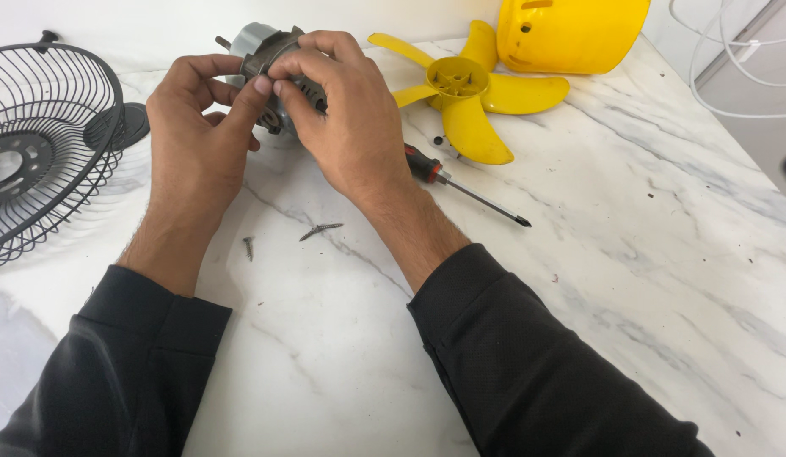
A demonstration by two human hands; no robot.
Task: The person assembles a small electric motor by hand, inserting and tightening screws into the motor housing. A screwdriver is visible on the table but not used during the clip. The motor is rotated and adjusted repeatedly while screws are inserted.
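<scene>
On the marble table (664,254), left hand (198,135) and right hand (346,110) pinch one grey motor (256,44), beside two loose screws (320,229).

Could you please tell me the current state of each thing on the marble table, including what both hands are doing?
Fan motor: held off the table by both hands.
Left hand: gripping the motor.
Right hand: gripping the motor.
Yellow fan blade: detached, lying flat.
Yellow housing: detached, set aside.
Wire grille: detached, on the table.
Screwdriver: lying unused.
Two screws: lying loose.
</scene>
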